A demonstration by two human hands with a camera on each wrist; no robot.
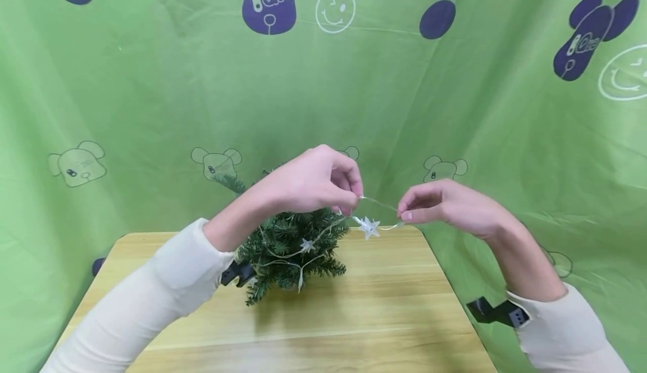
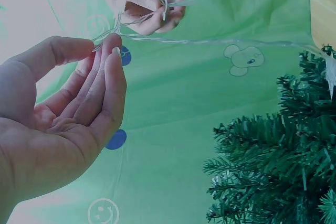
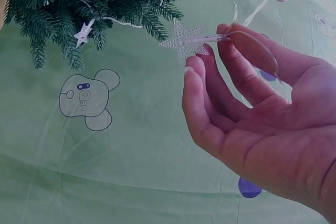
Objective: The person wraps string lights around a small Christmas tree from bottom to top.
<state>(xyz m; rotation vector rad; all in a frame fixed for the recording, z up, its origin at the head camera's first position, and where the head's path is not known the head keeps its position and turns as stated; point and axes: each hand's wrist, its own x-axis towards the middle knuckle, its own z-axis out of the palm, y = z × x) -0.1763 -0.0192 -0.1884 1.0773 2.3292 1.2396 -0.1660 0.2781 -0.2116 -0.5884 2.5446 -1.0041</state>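
A string of star lights (image 1: 369,227) runs between the two raised hands, with clear wire and a clear plastic star. My left hand (image 1: 323,179) pinches its wire between thumb and forefinger, above the right side of a small green Christmas tree (image 1: 283,235). To the right, my right hand (image 1: 450,207) grips the string with thumb and fingertips. In the right wrist view, the stem of a star (image 3: 184,43) runs into that pinch, and a loose wire loop curves over the thumb. More of the string, with another star (image 1: 306,245), lies across the branches.
The tree stands on a light wooden table (image 1: 394,317). Behind hangs a green curtain (image 1: 151,98) printed with purple shapes and cartoon faces. Black wrist devices (image 1: 497,312) sit at the cream sleeves (image 1: 167,272).
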